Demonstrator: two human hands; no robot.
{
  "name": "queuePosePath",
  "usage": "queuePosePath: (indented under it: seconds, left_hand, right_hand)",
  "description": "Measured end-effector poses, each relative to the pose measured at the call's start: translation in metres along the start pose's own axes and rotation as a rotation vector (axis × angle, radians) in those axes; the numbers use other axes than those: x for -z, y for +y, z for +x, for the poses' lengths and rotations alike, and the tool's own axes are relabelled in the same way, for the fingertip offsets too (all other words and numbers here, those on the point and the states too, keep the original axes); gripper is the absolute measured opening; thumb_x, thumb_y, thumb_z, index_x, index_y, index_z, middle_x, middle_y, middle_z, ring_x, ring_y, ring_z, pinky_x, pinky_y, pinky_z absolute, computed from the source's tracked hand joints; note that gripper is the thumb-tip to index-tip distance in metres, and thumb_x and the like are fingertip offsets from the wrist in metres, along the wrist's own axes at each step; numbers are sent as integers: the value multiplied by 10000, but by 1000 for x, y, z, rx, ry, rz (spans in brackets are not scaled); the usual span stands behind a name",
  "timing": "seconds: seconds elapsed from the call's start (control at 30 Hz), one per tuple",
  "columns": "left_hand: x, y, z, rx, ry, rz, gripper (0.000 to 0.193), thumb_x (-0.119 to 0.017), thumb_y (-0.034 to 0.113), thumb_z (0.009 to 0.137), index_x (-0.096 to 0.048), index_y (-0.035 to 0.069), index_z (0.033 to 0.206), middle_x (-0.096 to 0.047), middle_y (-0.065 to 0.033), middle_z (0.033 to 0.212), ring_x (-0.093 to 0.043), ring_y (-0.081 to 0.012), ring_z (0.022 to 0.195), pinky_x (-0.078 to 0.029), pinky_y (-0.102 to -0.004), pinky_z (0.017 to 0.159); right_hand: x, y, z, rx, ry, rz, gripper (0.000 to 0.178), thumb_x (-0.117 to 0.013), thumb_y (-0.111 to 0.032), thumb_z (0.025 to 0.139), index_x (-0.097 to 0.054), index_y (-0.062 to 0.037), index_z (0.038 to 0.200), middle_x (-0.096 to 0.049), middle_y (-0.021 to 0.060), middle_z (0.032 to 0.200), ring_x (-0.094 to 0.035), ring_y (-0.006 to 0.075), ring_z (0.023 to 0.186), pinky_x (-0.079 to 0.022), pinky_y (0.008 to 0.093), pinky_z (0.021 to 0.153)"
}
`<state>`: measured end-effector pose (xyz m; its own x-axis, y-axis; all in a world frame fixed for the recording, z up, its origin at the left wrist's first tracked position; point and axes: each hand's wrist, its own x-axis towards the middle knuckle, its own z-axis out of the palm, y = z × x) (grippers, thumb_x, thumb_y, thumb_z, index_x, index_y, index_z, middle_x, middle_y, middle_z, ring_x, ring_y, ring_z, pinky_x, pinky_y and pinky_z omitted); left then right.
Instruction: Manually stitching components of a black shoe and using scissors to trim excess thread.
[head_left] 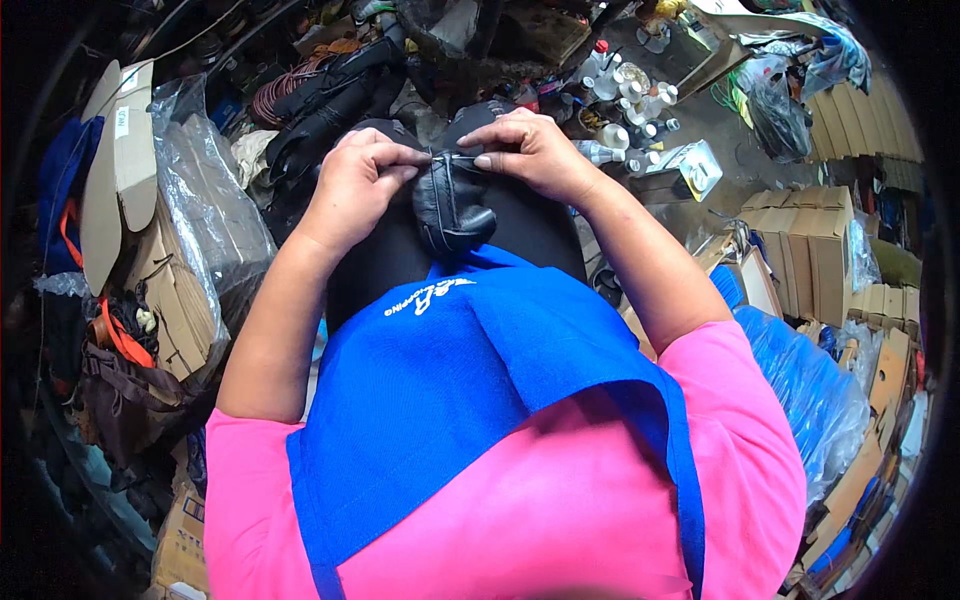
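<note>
1. Between and just below our fingers, on the body side, a black leather piece point(437, 212) lies over our dark-trousered lap point(545, 228); its long axis runs from the fingertips toward our blue apron point(420, 350).
2. Our left hand point(352, 180) meets its far edge from the left, our right hand point(545, 158) from the right, about equally near.
3. Each thumb and forefinger nearly come together; whether they grip the edge or a thin strand, we cannot tell.
</note>
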<state>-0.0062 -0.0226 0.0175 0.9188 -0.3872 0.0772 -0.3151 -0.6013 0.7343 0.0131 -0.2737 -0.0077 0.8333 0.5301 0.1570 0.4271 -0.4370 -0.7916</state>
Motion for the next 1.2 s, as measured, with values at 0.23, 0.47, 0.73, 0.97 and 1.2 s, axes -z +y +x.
queuePosePath:
  seconds: [0.23, 0.47, 0.73, 0.97, 1.2]
  left_hand:
    - [-16, -16, 4, 224, -66, -362, 188, -668, -18, 773, -690, 23, 956, -648, -16, 832, -586, -93, 793, -471, -240, 754]
    - [-23, -21, 20, 190, -48, -350, 194, -713, 9, 733, -678, 31, 924, -686, -38, 792, -620, -91, 721, -508, -255, 692]
    - [-13, -22, 45, 167, -279, -337, 208, -676, -44, 761, -633, -2, 960, -637, -2, 850, -573, -76, 803, -483, -239, 750]
    - [0, -5, 23, 242, -168, -279, 180, -684, -21, 762, -662, -20, 941, -672, -32, 893, -600, -91, 841, -485, -250, 789]
    - [5, -12, 10, 192, -27, -212, 170, -705, 58, 770, -667, -16, 918, -655, -52, 866, -599, -122, 851, -469, -271, 802]
  right_hand:
    - [-14, -3, -4, 67, 114, -309, 266, -728, -163, 768, -710, -147, 1033, -620, -18, 776, -575, 170, 769, -435, 310, 755]
    - [-16, 2, 4, -110, 46, -75, 292, -716, -124, 784, -687, -120, 1074, -608, -18, 761, -562, 115, 759, -442, 283, 755]
    - [-15, 17, 22, -308, -54, 434, 203, -715, -67, 810, -650, -13, 995, -624, -18, 791, -565, 51, 740, -476, 221, 694]
    - [1, 1, 18, -361, -87, 310, 167, -752, -109, 788, -691, -13, 911, -667, 8, 804, -601, 80, 763, -491, 243, 718]
    - [4, 3, 10, -251, -16, 26, 158, -777, -179, 757, -721, -76, 863, -617, 35, 826, -579, 147, 810, -474, 297, 737]
